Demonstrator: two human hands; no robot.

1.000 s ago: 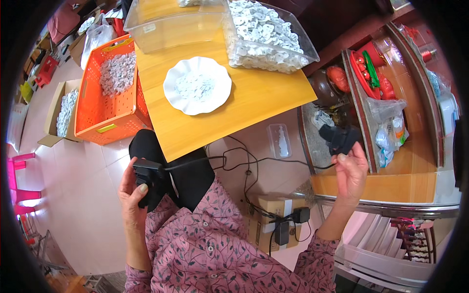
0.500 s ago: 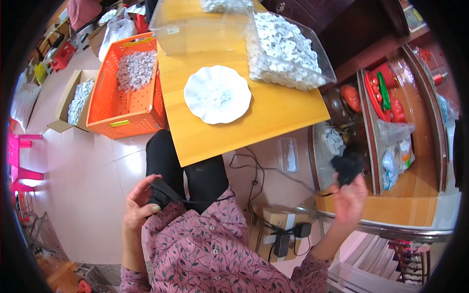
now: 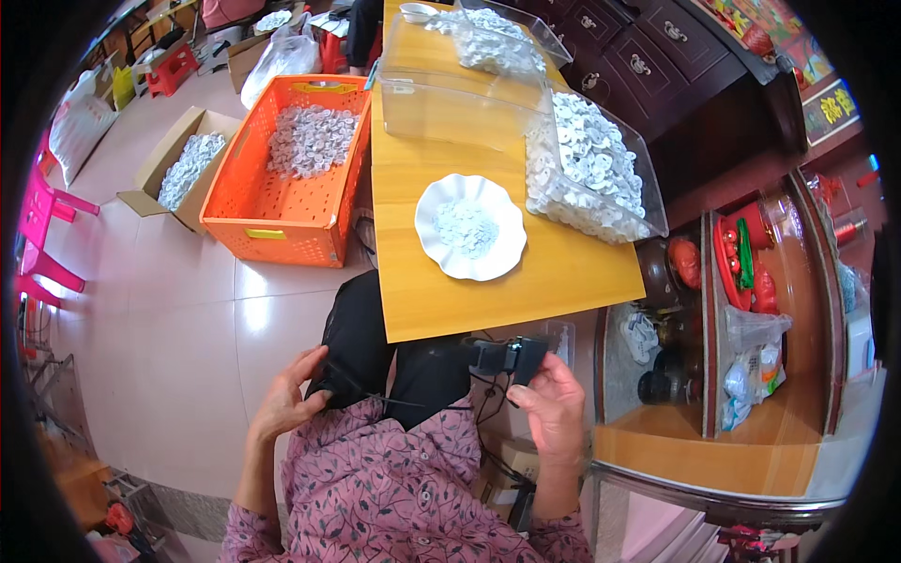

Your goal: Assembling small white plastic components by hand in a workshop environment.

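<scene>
My left hand is closed around a black device over my lap, and a thin dark cable runs from it to the right. In my right hand is a black object with a squarish end, pinched between thumb and fingers beneath the table's front edge. What kind of device either one is, I cannot make out. Above my hands, on the yellow table, sits a white plate with a wavy rim, heaped with small pale pieces.
Clear plastic bins of white round pieces stand on the table. Left of it, an orange crate and a cardboard box hold similar pieces. Shelving rises at the right. Dark cables hang near my right knee.
My right hand has come in leftward from beside the shelves to the table's front edge, still holding its black object. My left hand keeps its device over my lap. The whole view has shifted.
</scene>
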